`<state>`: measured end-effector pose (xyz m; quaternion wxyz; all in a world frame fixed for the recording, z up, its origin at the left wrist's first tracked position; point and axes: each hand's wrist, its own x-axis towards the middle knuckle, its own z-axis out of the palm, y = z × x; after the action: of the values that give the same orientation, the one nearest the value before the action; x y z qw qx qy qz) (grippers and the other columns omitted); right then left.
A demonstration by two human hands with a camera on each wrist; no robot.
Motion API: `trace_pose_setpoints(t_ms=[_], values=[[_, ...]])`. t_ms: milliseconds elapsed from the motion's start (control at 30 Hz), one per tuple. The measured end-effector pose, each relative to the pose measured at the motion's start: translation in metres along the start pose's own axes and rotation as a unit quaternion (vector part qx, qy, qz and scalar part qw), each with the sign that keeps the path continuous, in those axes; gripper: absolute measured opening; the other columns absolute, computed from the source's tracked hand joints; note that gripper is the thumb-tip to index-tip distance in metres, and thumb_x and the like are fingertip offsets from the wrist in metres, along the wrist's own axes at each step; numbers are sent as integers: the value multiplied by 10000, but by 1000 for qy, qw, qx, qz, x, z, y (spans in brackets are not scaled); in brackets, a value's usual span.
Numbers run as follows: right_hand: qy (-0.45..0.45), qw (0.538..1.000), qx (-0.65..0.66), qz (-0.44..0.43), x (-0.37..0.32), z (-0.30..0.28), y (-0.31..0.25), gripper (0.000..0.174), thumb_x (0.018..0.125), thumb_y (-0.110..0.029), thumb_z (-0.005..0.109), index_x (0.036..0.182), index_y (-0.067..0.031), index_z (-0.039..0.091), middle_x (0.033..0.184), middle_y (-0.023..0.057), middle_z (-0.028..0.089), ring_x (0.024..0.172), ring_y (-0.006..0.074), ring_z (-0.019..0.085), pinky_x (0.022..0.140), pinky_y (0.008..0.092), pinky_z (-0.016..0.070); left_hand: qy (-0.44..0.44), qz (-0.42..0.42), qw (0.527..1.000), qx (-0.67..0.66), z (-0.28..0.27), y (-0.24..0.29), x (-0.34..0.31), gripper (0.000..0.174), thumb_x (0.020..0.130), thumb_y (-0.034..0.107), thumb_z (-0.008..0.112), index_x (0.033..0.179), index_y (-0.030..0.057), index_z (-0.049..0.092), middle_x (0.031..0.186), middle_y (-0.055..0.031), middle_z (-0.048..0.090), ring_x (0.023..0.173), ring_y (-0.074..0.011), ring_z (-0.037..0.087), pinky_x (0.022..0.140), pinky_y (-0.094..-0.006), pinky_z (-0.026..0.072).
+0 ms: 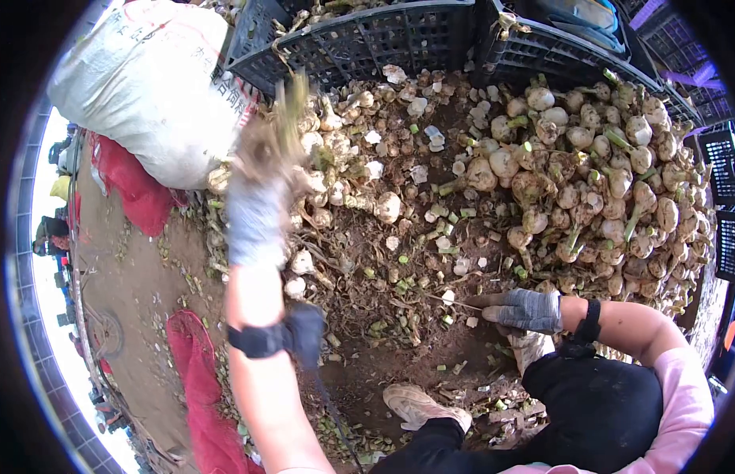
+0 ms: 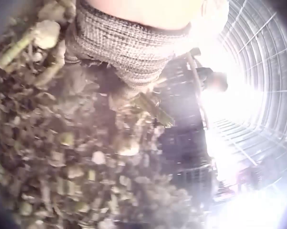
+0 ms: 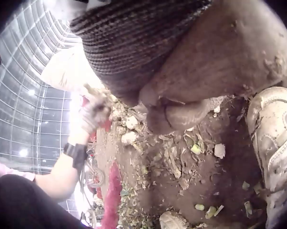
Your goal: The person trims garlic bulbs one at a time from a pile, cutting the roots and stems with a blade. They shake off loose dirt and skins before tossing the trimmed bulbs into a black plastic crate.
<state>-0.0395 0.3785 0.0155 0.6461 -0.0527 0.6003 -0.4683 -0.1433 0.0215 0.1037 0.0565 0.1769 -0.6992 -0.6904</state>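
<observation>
My left hand (image 1: 261, 209), in a grey knit glove and blurred by motion, is raised over the left side of the heap. It grips a garlic bulb (image 1: 265, 150) whose green-yellow stem (image 1: 295, 107) points away; in the left wrist view a cut stem (image 2: 153, 109) sticks out past the glove. My right hand (image 1: 529, 310), gloved with brown-stained fingers, is low beside the right knee. Its curled fingers (image 3: 181, 114) hold a thin knife (image 1: 456, 303) that points left over the trimmings. Loose garlic bulbs (image 1: 300, 262) lie below the left hand.
A large pile of garlic bulbs (image 1: 589, 174) fills the right. Black crates (image 1: 367, 39) stand at the back, beside a white sack (image 1: 146, 87). Red mesh bags (image 1: 195, 355) lie at the left. Cut stem pieces and dry leaves cover the soil around a shoe (image 1: 419, 407).
</observation>
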Motion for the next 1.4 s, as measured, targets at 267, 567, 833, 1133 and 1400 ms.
trace_pose_setpoints(t_ms=[267, 567, 833, 1133, 1400], values=[[25, 999, 22, -3, -2, -12, 2, 575, 967, -440, 473, 1446, -147, 349, 749, 18, 564, 647, 110, 523, 593, 268, 456, -134, 3, 914, 382, 74, -59, 110, 396, 780, 120, 721, 1153, 66, 599, 1001, -125, 640, 861, -181, 602, 721, -317, 498], [51, 995, 73, -47, 4, -29, 14, 584, 974, -423, 461, 1457, -126, 319, 744, 16, 566, 602, 105, 523, 562, 271, 447, -207, -51, 599, 772, 59, -111, 5, 477, 813, 331, 645, 1236, 130, 558, 1499, -87, 233, 1419, -346, 89, 1094, -540, 306], [62, 996, 61, -32, 1, -51, 0, 609, 963, -467, 450, 1450, -122, 329, 727, 19, 565, 618, 107, 550, 572, 259, 470, -301, 67, 623, 719, 43, -93, -89, 438, 743, 180, 657, 1154, 49, 581, 1369, -159, 424, 1313, -355, 340, 1069, -420, 413], [70, 994, 89, 9, 9, -65, 10, 640, 933, -519, 485, 1397, -86, 404, 781, 54, 621, 681, 137, 594, 615, 284, 498, -61, 82, 682, 724, 125, -99, 152, 610, 822, 209, 640, 1379, 154, 399, 1399, -168, 409, 1298, -305, 393, 1099, -451, 310], [94, 987, 123, -51, 9, -68, 11, 577, 971, -452, 447, 1445, -141, 343, 741, 30, 584, 631, 119, 575, 577, 266, 475, -148, -101, 641, 746, 127, -113, 164, 320, 919, 284, 545, 1174, 97, 595, 1417, -163, 397, 1331, -360, 342, 998, -461, 454]])
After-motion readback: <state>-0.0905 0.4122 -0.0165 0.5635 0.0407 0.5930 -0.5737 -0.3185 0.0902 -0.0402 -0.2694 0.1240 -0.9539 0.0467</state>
